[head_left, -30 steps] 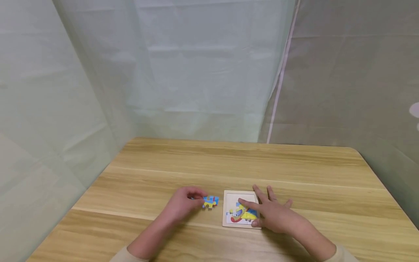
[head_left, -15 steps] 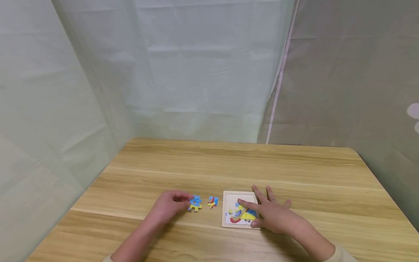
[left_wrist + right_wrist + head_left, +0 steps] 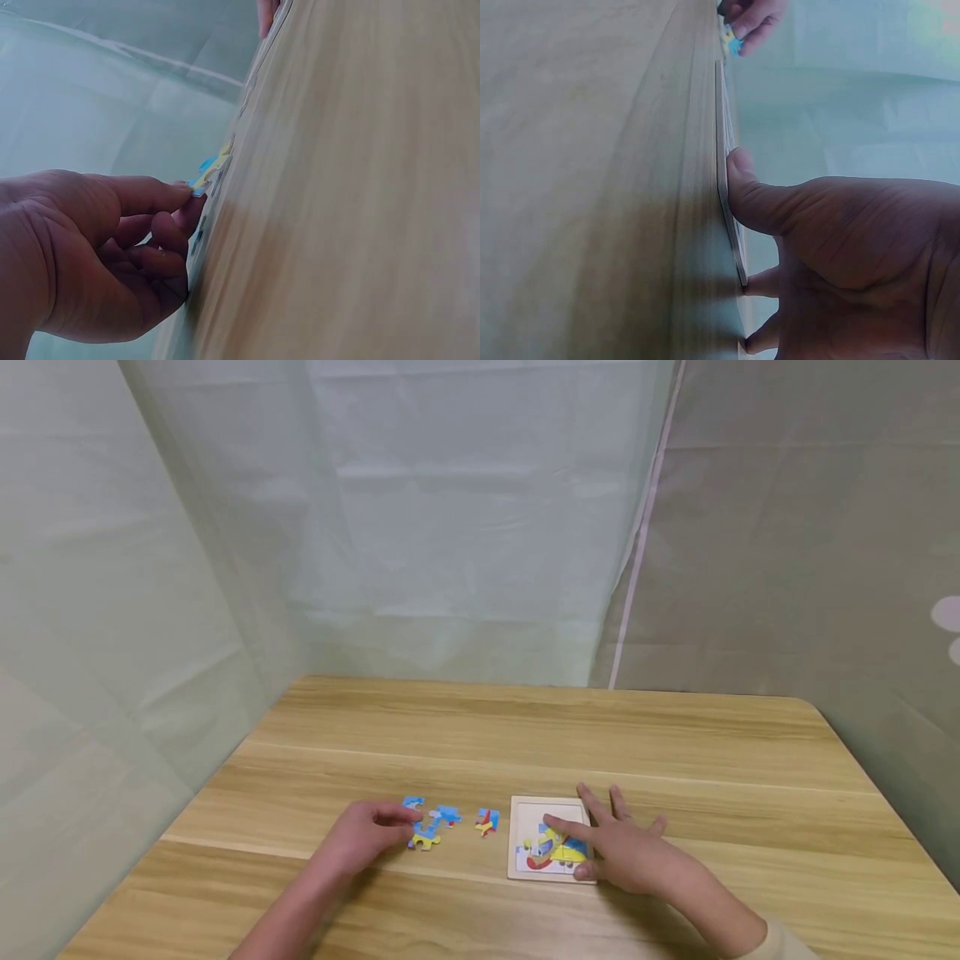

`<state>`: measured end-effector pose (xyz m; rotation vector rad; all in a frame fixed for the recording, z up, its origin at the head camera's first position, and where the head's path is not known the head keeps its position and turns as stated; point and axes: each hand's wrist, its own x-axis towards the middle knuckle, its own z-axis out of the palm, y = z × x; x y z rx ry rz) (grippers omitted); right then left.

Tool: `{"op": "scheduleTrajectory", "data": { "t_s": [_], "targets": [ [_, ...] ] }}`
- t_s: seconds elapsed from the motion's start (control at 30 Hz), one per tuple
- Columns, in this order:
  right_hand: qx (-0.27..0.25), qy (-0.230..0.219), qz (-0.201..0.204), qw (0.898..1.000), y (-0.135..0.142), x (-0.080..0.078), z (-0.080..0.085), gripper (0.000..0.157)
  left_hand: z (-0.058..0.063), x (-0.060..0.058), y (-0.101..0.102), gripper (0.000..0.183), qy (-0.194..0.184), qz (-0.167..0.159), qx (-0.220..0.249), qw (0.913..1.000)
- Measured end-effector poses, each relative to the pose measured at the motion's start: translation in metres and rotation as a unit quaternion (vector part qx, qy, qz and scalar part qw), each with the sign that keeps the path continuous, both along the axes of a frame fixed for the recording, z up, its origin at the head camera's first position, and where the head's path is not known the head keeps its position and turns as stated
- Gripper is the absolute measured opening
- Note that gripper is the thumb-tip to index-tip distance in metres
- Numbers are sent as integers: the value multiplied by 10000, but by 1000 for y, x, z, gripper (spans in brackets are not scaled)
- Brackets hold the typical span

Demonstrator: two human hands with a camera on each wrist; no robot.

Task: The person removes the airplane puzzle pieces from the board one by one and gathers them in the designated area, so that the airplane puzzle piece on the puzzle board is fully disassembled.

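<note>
My left hand (image 3: 362,837) pinches a blue and yellow jigsaw piece (image 3: 424,837) between thumb and fingers. In the left wrist view the same piece (image 3: 207,175) tilts up at the fingertips, just off the table. Loose pieces lie around it: a blue one (image 3: 413,802) by the fingers, a mostly blue one (image 3: 447,814), and a red, blue and yellow one (image 3: 487,822) nearer the tray. My right hand (image 3: 628,853) is spread over the right side of a square wooden puzzle tray (image 3: 513,835). Its thumb and index finger rest on the tray, partly covering the joined airplane-picture pieces (image 3: 542,856) inside.
The wood-grain table (image 3: 480,735) extends behind and to both sides of the hands. Pale cloth sheets (image 3: 465,527) hang behind it and along the left, with a darker one (image 3: 780,543) at the right.
My left hand has drawn the blue and yellow piece leftward, away from the red, blue and yellow one. More loose pieces now show beside it. My right hand has stayed on the tray.
</note>
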<state>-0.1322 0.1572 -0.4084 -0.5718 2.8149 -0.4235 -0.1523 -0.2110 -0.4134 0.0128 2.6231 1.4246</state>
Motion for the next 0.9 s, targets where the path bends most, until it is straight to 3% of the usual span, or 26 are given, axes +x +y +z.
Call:
{"op": "scheduleTrajectory", "data": {
  "t_s": [0.13,0.4,0.9],
  "targets": [
    [23,44,18,10000,1,0,0,70,-2,0,-8,21,52,57,-290,9996],
    [-8,2,-31,10000,3,-1,0,70,-1,-2,-14,19,122,127,-415,9990],
    [-148,-6,-91,9998,3,0,0,78,-1,-1,-11,21,183,217,-231,9993]
  ]
}}
